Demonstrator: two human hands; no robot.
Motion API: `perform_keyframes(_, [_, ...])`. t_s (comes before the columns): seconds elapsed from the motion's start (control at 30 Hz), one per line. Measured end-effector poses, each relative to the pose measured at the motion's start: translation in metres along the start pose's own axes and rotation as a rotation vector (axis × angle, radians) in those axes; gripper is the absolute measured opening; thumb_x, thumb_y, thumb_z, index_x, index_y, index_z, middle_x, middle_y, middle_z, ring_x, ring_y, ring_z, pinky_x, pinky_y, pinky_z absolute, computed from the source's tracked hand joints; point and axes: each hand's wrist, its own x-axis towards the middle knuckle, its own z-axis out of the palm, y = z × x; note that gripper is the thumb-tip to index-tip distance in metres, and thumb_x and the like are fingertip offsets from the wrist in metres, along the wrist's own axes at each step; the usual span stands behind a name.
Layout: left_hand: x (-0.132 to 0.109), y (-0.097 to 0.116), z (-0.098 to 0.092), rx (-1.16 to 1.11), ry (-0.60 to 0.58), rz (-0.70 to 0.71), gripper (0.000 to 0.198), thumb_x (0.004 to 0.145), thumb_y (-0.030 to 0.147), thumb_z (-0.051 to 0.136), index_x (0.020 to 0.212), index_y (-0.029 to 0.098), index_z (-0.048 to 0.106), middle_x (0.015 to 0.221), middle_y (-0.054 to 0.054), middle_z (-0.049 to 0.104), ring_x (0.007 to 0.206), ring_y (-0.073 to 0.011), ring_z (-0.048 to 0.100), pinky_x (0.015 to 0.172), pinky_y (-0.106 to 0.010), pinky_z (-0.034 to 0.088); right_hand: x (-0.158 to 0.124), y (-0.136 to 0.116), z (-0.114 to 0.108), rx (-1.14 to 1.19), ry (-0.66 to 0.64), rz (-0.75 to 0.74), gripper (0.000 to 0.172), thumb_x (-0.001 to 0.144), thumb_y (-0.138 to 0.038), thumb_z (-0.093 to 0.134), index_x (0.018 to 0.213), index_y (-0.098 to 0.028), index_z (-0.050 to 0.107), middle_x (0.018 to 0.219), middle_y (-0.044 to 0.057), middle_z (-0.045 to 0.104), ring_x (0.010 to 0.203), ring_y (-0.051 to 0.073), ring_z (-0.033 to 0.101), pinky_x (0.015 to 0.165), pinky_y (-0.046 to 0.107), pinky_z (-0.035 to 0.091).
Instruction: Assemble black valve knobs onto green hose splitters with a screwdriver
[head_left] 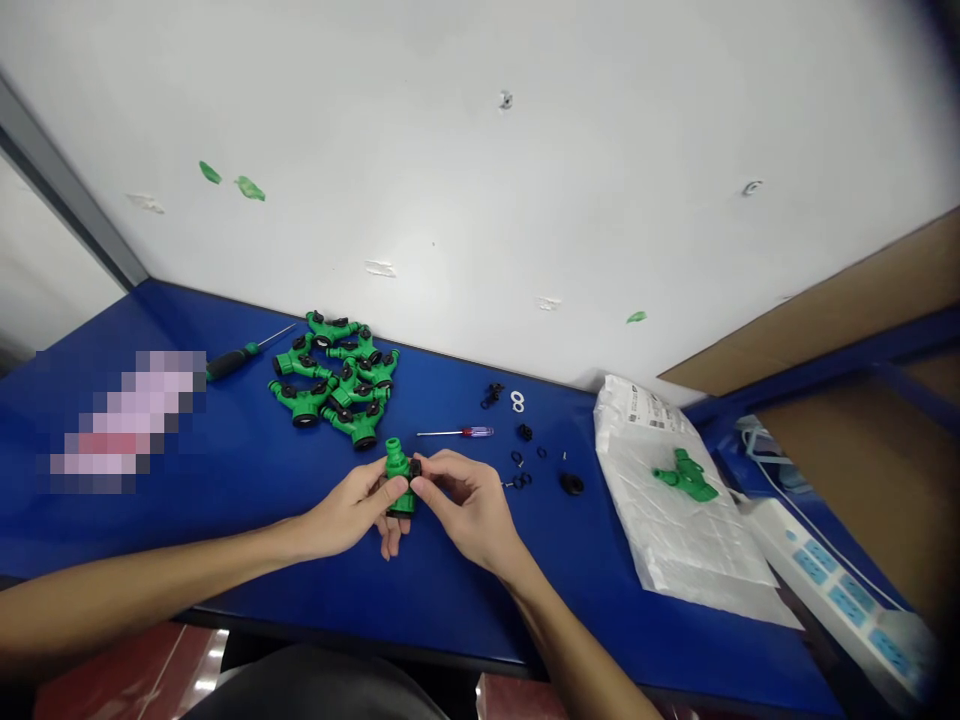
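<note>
My left hand [358, 508] is closed round a green plastic hose connector [395, 460], held upright above the front of the blue table. On the connector's right side sits a small black knob [415, 468], which my right hand [469, 505] pinches between thumb and fingers. Just beyond my hands lies a small screwdriver [477, 432] with a clear purplish handle. Several green Y-shaped hose splitters [304, 402] with black knobs are clustered behind and to the left. My fingers hide part of the connector.
Loose black rings, white washers [517, 401] and a black cap [571, 484] lie to the right. A white plastic bag [637, 520] carries another green connector body [686, 476]. A power strip [832, 590] is at far right; a larger screwdriver [232, 360] lies left. A white wall rises behind.
</note>
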Motion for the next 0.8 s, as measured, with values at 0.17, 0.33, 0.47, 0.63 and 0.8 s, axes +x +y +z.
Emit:
perform_keyframes(0.17, [0.002, -0.002, -0.007, -0.088, -0.105, -0.043, 0.037, 0.092, 0.051, 0.051, 0.101, 0.015, 0.052, 0.068, -0.005, 0.068, 0.050, -0.0185, 0.068, 0.045, -0.027, 0.054, 0.003, 0.002, -0.008, -0.135, -0.091, -0.156, 0.016, 0.092, -0.026, 0.059, 0.094, -0.017, 0.072, 0.084, 0.007, 0.065, 0.074, 0.016, 0.060, 0.070, 0.030, 0.051])
perform_keyframes(0.33, [0.004, -0.004, -0.010, -0.120, -0.112, -0.071, 0.039, 0.091, 0.051, 0.053, 0.106, 0.016, 0.050, 0.069, -0.006, 0.069, 0.052, -0.0189, 0.069, 0.048, -0.029, 0.055, 0.004, 0.006, -0.007, -0.153, -0.060, -0.212, 0.019, 0.092, -0.028, 0.059, 0.099, -0.017, 0.073, 0.086, 0.008, 0.068, 0.076, 0.017, 0.062, 0.071, 0.030, 0.052])
perform_keyframes(0.47, [0.006, -0.003, -0.007, -0.126, -0.037, -0.073, 0.043, 0.090, 0.051, 0.055, 0.115, 0.016, 0.048, 0.075, -0.007, 0.070, 0.058, -0.0195, 0.070, 0.054, -0.031, 0.056, 0.006, 0.011, -0.003, -0.127, -0.027, -0.130, 0.024, 0.091, -0.030, 0.060, 0.107, -0.019, 0.073, 0.085, 0.006, 0.068, 0.073, 0.015, 0.062, 0.070, 0.029, 0.052])
perform_keyframes(0.63, [0.004, -0.003, -0.006, -0.122, -0.057, -0.046, 0.044, 0.090, 0.052, 0.055, 0.115, 0.016, 0.047, 0.083, -0.008, 0.070, 0.064, -0.0199, 0.070, 0.058, -0.032, 0.055, 0.006, 0.012, -0.001, -0.013, 0.012, -0.064, 0.024, 0.087, -0.034, 0.065, 0.100, -0.016, 0.073, 0.077, 0.003, 0.065, 0.068, 0.013, 0.061, 0.068, 0.027, 0.053])
perform_keyframes(0.8, [0.001, -0.005, -0.009, -0.116, -0.083, -0.024, 0.039, 0.092, 0.048, 0.055, 0.113, 0.016, 0.049, 0.083, -0.007, 0.068, 0.069, -0.0209, 0.071, 0.064, -0.035, 0.057, 0.003, 0.010, 0.006, 0.033, 0.005, -0.064, 0.027, 0.088, -0.039, 0.063, 0.078, -0.016, 0.071, 0.080, 0.004, 0.061, 0.057, 0.010, 0.055, 0.051, 0.023, 0.048])
